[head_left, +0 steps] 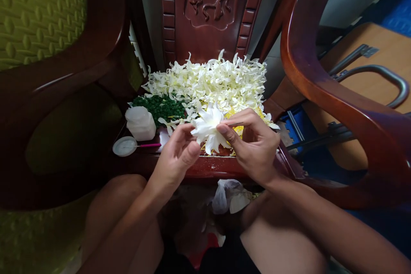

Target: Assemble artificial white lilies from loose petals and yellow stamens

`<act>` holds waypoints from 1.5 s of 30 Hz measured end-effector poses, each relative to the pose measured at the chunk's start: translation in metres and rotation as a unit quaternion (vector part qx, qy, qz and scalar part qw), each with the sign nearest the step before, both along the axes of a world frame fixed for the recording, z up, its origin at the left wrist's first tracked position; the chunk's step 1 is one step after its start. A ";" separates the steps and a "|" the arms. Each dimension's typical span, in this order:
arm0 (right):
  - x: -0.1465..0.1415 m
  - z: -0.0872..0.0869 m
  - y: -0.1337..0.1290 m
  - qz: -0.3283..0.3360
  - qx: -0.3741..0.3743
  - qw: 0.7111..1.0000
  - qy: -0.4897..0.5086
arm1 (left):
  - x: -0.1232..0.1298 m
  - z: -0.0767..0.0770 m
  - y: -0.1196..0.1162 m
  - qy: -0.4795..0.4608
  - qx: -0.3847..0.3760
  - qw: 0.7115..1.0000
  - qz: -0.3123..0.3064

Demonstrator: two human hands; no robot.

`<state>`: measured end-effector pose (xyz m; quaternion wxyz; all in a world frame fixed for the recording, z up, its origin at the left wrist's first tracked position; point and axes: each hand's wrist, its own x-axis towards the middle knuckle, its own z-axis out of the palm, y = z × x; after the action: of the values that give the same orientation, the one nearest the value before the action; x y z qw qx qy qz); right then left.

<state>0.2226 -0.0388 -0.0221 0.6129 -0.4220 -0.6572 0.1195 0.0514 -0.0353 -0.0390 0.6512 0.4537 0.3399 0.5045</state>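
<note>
A white artificial flower (209, 127) with many pointed petals is held up in front of me, between my two hands. My left hand (180, 150) has its fingers curled against the flower's left edge and back, the thumb lying a little apart. With thumb and forefinger, my right hand (256, 140) pinches a petal on the right side. Behind the flower lies a heap of white petal pieces (208, 78). Yellow stamens (239, 130) show partly behind my right fingers, and small green pieces (162, 107) lie left of them. The flower's stem is hidden.
A white plastic bottle (141, 123) stands at the left of the wooden chair seat (208, 166), beside a small round lid (124, 146) and a pink-handled brush (149, 145). A curved armrest (308, 68) rises at right. A plastic bag (226, 197) lies below.
</note>
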 end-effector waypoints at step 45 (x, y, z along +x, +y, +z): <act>0.013 0.012 0.020 0.264 -0.312 0.885 0.224 | 0.013 0.007 -0.005 0.051 -0.115 0.992 -0.007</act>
<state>0.2355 -0.0187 -0.0097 0.5265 -0.3640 -0.5181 0.5672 0.0648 -0.0404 -0.0325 0.6844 0.4032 0.4252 0.4339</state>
